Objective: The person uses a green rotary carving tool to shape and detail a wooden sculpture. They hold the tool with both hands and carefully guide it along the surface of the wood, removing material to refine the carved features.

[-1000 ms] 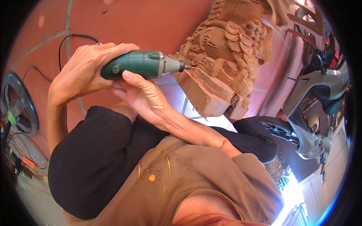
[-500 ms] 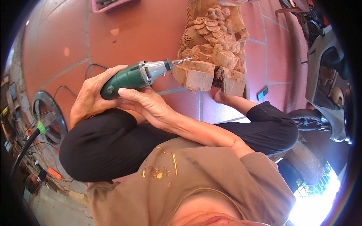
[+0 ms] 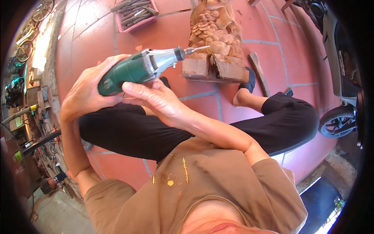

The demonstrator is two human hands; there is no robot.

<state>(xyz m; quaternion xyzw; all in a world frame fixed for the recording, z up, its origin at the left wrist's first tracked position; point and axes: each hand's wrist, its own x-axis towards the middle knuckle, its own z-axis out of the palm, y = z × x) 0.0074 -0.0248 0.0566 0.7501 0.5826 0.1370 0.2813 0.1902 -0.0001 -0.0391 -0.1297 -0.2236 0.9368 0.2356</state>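
Note:
A green rotary tool with a silver nose is held up in front of my knees. Its thin metal bit points right, seen in front of the carving and apart from the hands. My left hand is wrapped round the rear of the green body, fingers over the top. My right hand grips the underside, thumb along the lower edge; some of its fingers are hidden behind the tool. Beyond the tool stands a carved wooden sculpture with coin-like discs on it and a split block base.
A pink basket of chisel-like tools stands at the far left. A wooden stick lies beside my right foot. A motorbike wheel is at the right. Cables and clutter line the left side on the tiled floor.
My view has shifted, bringing the basket and the stick into fuller sight. Both hands have lifted the rotary tool a little, and my left elbow has come out from behind the knee.

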